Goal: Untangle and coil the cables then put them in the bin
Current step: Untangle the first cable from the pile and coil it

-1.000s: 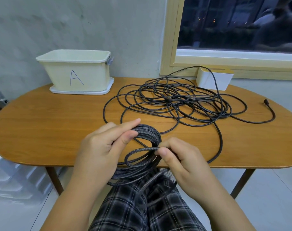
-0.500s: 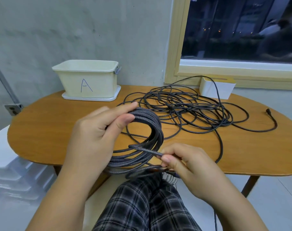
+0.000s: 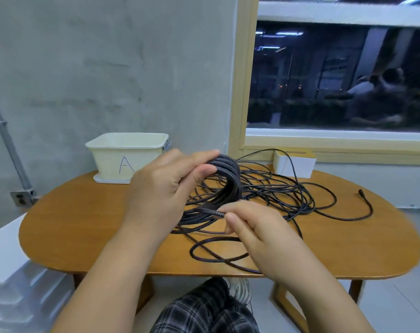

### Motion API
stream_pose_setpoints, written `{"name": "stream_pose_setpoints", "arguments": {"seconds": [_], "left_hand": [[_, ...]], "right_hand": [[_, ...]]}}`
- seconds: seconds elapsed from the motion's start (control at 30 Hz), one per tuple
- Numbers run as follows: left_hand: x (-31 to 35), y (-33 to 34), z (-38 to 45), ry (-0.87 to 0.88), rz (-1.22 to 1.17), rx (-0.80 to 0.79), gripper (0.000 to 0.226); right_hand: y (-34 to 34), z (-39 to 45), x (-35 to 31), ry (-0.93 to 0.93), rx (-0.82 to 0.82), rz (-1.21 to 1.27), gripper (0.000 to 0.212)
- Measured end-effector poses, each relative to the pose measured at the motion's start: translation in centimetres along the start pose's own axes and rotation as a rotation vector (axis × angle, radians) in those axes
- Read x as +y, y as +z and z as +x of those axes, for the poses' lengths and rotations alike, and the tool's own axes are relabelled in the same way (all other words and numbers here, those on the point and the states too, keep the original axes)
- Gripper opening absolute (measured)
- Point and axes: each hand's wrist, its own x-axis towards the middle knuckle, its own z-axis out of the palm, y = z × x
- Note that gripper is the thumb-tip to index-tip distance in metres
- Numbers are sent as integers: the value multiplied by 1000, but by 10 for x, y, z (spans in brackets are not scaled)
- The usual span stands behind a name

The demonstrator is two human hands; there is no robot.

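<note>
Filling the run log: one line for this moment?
left hand grips coil | right hand pinches cable strand | tangle on table | bin not yet used

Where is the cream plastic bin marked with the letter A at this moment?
In the head view, the cream plastic bin marked A stands at the far left edge of the oval wooden table, against the grey wall, just behind the left hand.
</note>
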Motion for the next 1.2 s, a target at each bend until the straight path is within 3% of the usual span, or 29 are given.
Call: {"name": "stream_pose_setpoints", "arguments": {"seconds": [0.17, 0.47, 0.6, 0.77, 0.93, 1.13, 1.2], "left_hand": [[-12, -7, 7, -24, 51, 34, 36], [-22, -19, 5, -81, -18, 60, 42], [-21, -18, -2, -85, -60, 66, 36], [-14, -6, -9, -87, -128, 39, 35], [-15, 6, -17, -68, -140, -32, 38], [-22, 15, -27, -79, -181, -106, 39], [-21, 17, -33, -73, -216, -139, 38]], "right_hand": [[-2, -4, 17, 192, -17, -158, 20], [-4, -3, 63, 489, 355, -96, 8], [-5, -4, 62, 537, 375, -70, 8], [2, 1, 41, 475, 286, 89, 16], [-2, 3, 23, 263, 209, 156, 29], [9, 7, 16, 110, 186, 2, 64], [14, 12, 19, 121, 188, -43, 57]]}}
